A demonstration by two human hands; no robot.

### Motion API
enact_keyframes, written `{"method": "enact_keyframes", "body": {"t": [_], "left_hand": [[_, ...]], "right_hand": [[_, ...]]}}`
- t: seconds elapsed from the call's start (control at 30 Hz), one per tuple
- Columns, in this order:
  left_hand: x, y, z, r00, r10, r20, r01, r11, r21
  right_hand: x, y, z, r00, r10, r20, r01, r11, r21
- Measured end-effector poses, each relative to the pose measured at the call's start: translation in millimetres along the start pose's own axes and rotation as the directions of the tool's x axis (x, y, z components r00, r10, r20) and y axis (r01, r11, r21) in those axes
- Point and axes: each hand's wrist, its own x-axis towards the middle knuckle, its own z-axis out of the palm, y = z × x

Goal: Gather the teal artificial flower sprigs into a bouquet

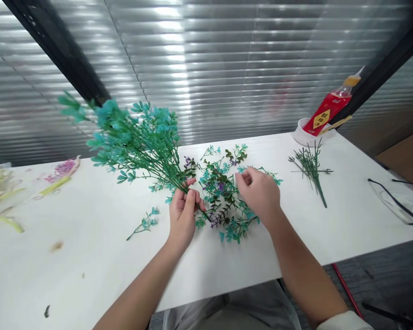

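Observation:
My left hand (186,208) is wrapped round the stems of a bunch of artificial teal flowers (141,137), whose heads fan out to the upper left. Under the fist, the dark stem end points down to the right. Over a loose heap of teal and purple artificial sprigs (227,197), my right hand (259,190) has its fingers curled together; whatever lies between them, if anything, is hidden. One separate teal sprig (146,223) lies on the white table to the left of my left hand.
A bare green stem bunch (311,169) lies on the white table (99,270) at right. Behind it, a red-labelled bottle (330,110) leans in a white bowl (303,133). Glasses (395,197) are at far right. Yellow strips (0,188) and pink scraps (64,169) lie left. Blinds (220,68) back the table.

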Motion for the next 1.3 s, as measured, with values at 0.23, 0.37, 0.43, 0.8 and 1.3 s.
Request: {"method": "enact_keyframes", "body": {"t": [0.23,0.37,0.43,0.8,1.3], "left_hand": [[-4.4,0.3,1.3,1.000,0.027,0.002,-0.027,0.999,-0.026],[-6.1,-1.4,1.5,1.000,0.022,0.020,-0.022,0.999,-0.024],[-6.3,-2.6,1.2,0.999,0.017,0.031,-0.017,1.000,-0.023],[-9.4,-3.5,0.3,0.997,0.040,0.061,-0.044,0.998,0.054],[-11.0,-1.0,2.4,0.999,-0.006,0.054,0.002,0.997,0.079]], "right_hand": [[12.6,21.8,-2.3,0.961,0.183,0.205,-0.101,0.930,-0.354],[9.6,19.2,-0.2,0.963,0.151,0.221,-0.070,0.939,-0.337],[9.4,17.2,-0.7,0.960,0.163,0.227,-0.081,0.940,-0.332],[8.1,12.3,-5.1,0.988,0.137,-0.069,-0.141,0.988,-0.065],[8.8,18.1,-4.2,0.885,-0.027,0.465,-0.141,0.936,0.323]]}}
